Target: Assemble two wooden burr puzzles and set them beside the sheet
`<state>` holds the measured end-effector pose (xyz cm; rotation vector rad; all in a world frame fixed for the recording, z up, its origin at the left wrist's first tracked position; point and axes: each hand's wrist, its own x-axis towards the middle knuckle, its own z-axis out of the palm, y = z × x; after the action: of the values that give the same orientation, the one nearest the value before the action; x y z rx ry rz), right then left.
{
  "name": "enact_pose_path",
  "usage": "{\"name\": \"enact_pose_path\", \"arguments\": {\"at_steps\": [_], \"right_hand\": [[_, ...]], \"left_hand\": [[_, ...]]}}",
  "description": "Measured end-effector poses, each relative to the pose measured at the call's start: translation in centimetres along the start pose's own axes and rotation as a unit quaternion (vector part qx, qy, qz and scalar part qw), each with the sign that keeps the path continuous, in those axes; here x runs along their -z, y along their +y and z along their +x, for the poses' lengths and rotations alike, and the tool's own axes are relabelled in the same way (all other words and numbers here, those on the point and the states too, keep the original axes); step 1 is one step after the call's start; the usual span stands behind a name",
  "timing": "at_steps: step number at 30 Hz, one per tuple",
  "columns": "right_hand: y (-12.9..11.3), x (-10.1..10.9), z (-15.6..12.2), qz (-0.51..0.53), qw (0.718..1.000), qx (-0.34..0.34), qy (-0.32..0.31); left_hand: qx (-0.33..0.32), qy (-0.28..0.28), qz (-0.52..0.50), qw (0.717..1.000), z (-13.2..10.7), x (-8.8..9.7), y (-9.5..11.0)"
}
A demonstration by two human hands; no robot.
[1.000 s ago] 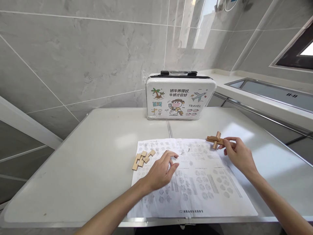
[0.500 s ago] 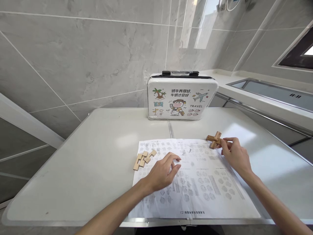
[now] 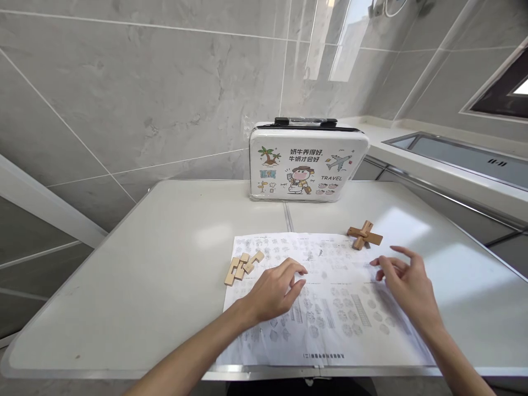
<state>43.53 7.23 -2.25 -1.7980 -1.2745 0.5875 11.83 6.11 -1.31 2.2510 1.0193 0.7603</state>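
1. Bare hands spread over a printed sheet (image 3: 291, 345): the right hand (image 3: 412, 286) with its fingers loosely parted, the left hand (image 3: 272, 291) curled, a narrow gap between thumb and forefinger. From my remote post, I see nothing gripped in either.
2. Near the sheet's far right corner lies a brown wooden cross (image 3: 364, 235), beyond the right hand's fingertips, a little to their left and clear of contact. Its longer bar runs roughly left to right, the right end angled slightly nearer. I mark the right hand as plainly closer.
3. Pale notched blocks (image 3: 240, 273) cluster at the sheet's left edge, near the left hand. Whether that hand rests on the paper, I cannot tell.
4. Behind everything, a white case (image 3: 274, 192) stands upright on the tabletop (image 3: 144, 286).
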Motion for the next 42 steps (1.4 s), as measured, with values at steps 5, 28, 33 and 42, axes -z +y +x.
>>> {"name": "enact_pose_path", "arguments": {"at_steps": [5,28,33,42], "right_hand": [[0.0,-0.7,-5.6,0.130,0.984,-0.019,-0.119],[2.3,-2.0,-7.5,0.140,0.981,0.014,-0.132],[2.1,-1.9,-7.6,0.148,0.980,0.013,-0.133],[1.8,-2.0,-7.5,0.159,0.978,0.021,-0.136]], "left_hand": [[-0.065,0.009,0.071,0.995,0.2,0.2,-0.4],[0.032,-0.063,0.144,0.987,-4.0,9.9,-5.1],[0.021,-0.072,0.135,0.988,-2.9,8.9,-5.2],[0.028,-0.045,0.123,0.991,-2.1,7.6,-4.8]]}}
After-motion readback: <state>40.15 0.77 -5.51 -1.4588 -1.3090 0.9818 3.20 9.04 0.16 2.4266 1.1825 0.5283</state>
